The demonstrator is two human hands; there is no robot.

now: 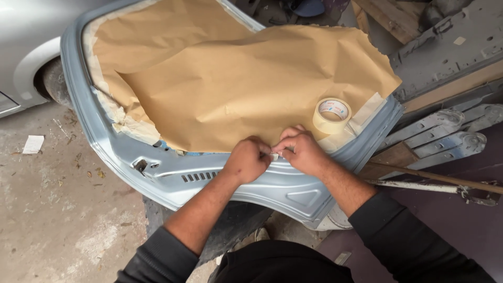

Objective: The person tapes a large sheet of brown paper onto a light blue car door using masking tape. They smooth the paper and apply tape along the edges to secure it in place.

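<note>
A light blue car door panel (pixel 285 188) lies flat in front of me, its window area covered with brown masking paper (pixel 230 84). My left hand (pixel 247 159) and my right hand (pixel 301 151) meet at the paper's near edge, both pinching a short strip of cream masking tape (pixel 275 156) between the fingertips. A roll of masking tape (pixel 331 115) rests on the paper just beyond my right hand. More tape strips hold the paper along the left edge (pixel 131 126) and the right corner (pixel 367 107).
A silver car's wheel arch and tyre (pixel 50 78) stand at the far left. Grey metal body parts (pixel 445 52) and bars (pixel 445 136) are stacked at the right, with a long stick (pixel 445 179) lying across. The concrete floor (pixel 57 220) is dusty, with a paper scrap (pixel 33 144).
</note>
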